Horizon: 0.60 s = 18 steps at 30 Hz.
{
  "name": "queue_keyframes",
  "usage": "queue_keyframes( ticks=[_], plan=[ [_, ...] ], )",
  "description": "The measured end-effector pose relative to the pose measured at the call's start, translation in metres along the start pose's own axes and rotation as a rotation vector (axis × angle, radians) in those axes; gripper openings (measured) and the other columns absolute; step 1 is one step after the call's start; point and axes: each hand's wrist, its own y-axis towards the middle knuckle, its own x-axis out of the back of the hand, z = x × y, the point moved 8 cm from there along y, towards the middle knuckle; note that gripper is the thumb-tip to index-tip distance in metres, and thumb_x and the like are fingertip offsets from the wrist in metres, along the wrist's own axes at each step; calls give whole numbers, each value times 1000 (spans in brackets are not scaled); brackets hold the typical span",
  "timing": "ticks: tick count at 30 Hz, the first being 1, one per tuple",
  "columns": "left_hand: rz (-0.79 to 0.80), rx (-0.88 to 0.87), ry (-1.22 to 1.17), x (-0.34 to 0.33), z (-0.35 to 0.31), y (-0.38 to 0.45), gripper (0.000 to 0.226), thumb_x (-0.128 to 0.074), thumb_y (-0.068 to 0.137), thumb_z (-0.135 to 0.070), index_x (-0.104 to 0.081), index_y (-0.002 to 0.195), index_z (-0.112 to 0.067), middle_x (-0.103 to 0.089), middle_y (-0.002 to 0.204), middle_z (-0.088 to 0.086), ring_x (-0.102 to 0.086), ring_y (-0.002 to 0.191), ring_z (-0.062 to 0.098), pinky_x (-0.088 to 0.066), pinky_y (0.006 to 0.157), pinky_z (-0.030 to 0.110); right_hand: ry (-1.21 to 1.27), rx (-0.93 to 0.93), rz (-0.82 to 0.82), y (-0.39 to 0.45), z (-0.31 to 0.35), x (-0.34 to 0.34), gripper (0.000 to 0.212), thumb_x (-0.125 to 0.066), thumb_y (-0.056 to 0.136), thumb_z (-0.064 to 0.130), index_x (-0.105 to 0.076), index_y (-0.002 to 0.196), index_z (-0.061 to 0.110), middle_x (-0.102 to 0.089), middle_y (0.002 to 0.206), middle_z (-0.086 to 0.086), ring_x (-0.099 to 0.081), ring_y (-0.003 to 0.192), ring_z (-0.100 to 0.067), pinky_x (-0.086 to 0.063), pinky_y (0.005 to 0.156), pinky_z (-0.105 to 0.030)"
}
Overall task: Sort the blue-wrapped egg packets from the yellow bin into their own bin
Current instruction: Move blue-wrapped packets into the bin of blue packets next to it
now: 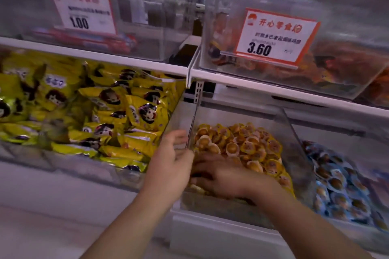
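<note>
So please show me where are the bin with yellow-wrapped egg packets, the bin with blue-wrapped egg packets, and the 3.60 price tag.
yellow egg bin (294, 132), head view, bare clear right wall.
blue egg bin (355, 151), head view, bare clear wall behind the packets.
3.60 price tag (273, 37), head view, white middle of the card.

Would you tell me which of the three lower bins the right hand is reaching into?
The middle bin, holding yellow-wrapped egg packets; the right hand lies on them, between the yellow-bag bin and blue-packet bin.

This is a shop's snack aisle. White shelves (126, 60) carry clear plastic bins (294, 128) heaped with wrapped snacks, and red-bordered price cards (275, 37) reading 3.60 and 1.00 (83, 9) hang on the upper bins' fronts.
</note>
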Motion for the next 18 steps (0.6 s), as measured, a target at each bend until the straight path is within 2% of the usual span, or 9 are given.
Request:
queue_keyframes(
  ticks=[1, 3, 6, 8, 10, 13, 14, 16, 18],
  plan=[
    [26, -4, 41, 0, 2, 0, 41, -60, 89, -12, -55, 121, -37, -61, 116, -21, -60, 94, -10, -48, 81, 16, -50, -32, 21, 3, -11, -1, 41, -49, 97, 53, -64, 128, 31, -47, 146, 6, -36, 138, -17, -29, 115, -43],
    [66, -9, 82, 0, 2, 0, 42, -59, 90, -18, -52, 124, -40, -58, 118, -25, -59, 94, -11, -48, 83, 21, -120, -130, 18, 6, -36, 8, 42, -51, 89, 61, -58, 125, 40, -40, 147, 13, -31, 140, -16, -26, 115, -46],
    [102, -22, 92, 2, 0, 0, 42, -60, 90, -22, -51, 126, -43, -55, 120, -28, -55, 92, -18, -49, 81, 22, -139, -231, -18, 11, -62, 29, 45, -61, 82, 61, -54, 120, 38, -46, 136, 7, -39, 132, -21, -34, 110, -47],
    [108, -32, 106, 5, -1, -1, 42, -61, 91, -25, -51, 127, -42, -54, 119, -29, -53, 93, -20, -52, 85, 25, -187, -266, -59, 16, -69, 40, 42, -63, 84, 56, -57, 120, 36, -50, 135, 3, -42, 131, -23, -34, 110, -46],
    [117, -42, 117, 7, -2, -1, 40, -62, 92, -27, -50, 128, -42, -52, 113, -33, -49, 95, -24, -51, 83, 22, -268, -308, -101, 20, -71, 47, 38, -63, 85, 52, -60, 119, 34, -55, 132, 1, -43, 129, -25, -33, 109, -45],
    [124, -63, 133, 9, -3, -3, 38, -62, 93, -30, -50, 127, -42, -51, 107, -34, -47, 96, -26, -46, 78, 14, -439, -370, -62, 24, -67, 45, 41, -59, 89, 47, -61, 126, 31, -51, 137, -3, -38, 134, -31, -28, 113, -50],
    [126, -66, 137, 9, -3, -3, 38, -62, 93, -30, -50, 127, -42, -52, 107, -34, -48, 96, -25, -47, 78, 14, -487, -342, -78, 25, -61, 45, 40, -58, 89, 42, -62, 126, 29, -52, 136, -4, -38, 133, -31, -27, 114, -50],
    [125, -65, 142, 9, -4, -3, 37, -62, 93, -30, -51, 127, -42, -53, 106, -34, -51, 95, -22, -50, 81, 18, -475, -214, -191, 27, -39, 46, 34, -58, 84, 31, -69, 116, 27, -58, 121, -1, -45, 125, -28, -32, 109, -47],
    [121, -64, 147, 9, -6, -3, 37, -62, 93, -30, -51, 126, -43, -53, 106, -34, -53, 93, -20, -52, 84, 22, -285, -106, -263, 27, -19, 42, 19, -61, 81, 24, -72, 96, 25, -59, 99, 4, -56, 108, -24, -43, 90, -37]
  ],
)
